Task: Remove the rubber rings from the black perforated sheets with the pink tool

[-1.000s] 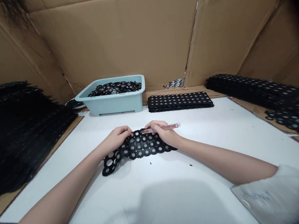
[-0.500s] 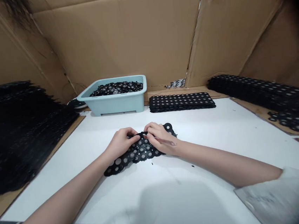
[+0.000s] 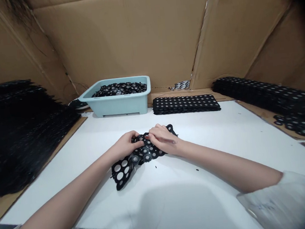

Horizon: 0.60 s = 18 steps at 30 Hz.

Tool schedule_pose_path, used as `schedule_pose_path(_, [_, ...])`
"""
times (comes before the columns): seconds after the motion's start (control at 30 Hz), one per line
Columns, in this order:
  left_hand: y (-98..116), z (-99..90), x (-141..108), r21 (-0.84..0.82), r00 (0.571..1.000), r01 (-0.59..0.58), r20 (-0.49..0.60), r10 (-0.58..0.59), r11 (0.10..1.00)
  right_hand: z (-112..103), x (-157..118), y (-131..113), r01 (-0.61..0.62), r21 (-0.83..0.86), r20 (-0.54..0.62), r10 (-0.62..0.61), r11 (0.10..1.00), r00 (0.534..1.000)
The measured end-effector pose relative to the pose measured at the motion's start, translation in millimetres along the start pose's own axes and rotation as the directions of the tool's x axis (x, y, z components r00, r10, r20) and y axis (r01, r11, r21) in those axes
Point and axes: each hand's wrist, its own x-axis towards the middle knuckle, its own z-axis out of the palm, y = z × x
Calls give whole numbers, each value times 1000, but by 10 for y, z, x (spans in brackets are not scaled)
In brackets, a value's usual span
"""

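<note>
A bendy black sheet [image 3: 120, 169] with rows of round holes and rings lies bunched on the white table, its near-left end twisted and tilted up. My left hand [image 3: 128, 145] pinches the sheet's upper left part between thumb and fingers. Close beside it, my right hand [image 3: 163, 138] is closed over the sheet's right part. A slim, pale, see-through tool [image 3: 169, 140] with a reddish tip lies along that hand's grip; its exact kind is unclear. Grey discs or rings show in several holes between the hands. The fingers hide part of the sheet.
At the back stands a light blue tub [image 3: 120, 105] full of small black rings. Right of it lies a stack of black perforated sheets [image 3: 186, 104]. More sheets [image 3: 260, 91] are piled at right, and a tall dark stack [image 3: 22, 138] at left. Cardboard walls [image 3: 123, 38] enclose the table [image 3: 177, 205].
The sheet's left end has twisted and now hangs nearer to me with its holes showing white. My left hand has shifted slightly; both hands keep their hold.
</note>
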Motion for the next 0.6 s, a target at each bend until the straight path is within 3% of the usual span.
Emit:
schedule_pose_path(0.07, [-27, -41, 5, -45, 998, -17, 64, 20, 999, -61, 11, 71, -114, 150, 80, 102, 982, 992])
schedule_pose_path(0.13, [-49, -70, 0, -20, 996, -59, 59, 60, 998, -104, 21, 135, -161, 236, 135, 132, 958, 982])
schedule_pose_path(0.33, [-78, -84, 8, 108, 992, -45, 123, 32, 993, -72, 35, 188, -86, 268, 178, 38, 960, 983])
schedule_pose_path(0.6, [-67, -33, 31, 77, 999, 32, 29, -34, 997, -76, 20, 122, -25, 181, 140, 0, 983, 990])
